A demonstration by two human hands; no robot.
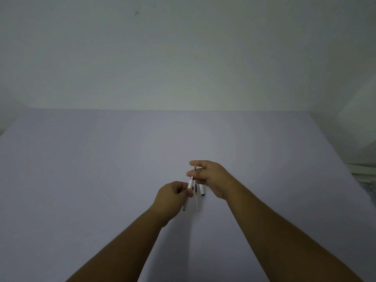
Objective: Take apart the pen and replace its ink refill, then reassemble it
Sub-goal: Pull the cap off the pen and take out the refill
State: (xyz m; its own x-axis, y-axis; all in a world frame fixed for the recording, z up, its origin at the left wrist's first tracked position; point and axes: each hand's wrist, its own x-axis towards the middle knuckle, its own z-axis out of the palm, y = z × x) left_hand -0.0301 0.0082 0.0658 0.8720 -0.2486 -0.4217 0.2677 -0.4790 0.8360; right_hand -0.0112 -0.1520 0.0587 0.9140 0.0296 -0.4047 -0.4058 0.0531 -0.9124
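My left hand (172, 197) grips a white pen barrel (190, 183) held above the table, its lower end sticking out below my fist. My right hand (211, 177) pinches the pen's metal tip section (195, 169) at the barrel's upper end. On the table beneath lie a thin translucent ink refill (196, 197) with a dark ink band and a short white pen cap (201, 189) with a dark end. The joint between tip and barrel is partly hidden by my fingers.
A pale lilac table (101, 169) fills the lower view, meeting a plain wall at its far edge. At the right edge are some pale objects (364, 176), blurred.
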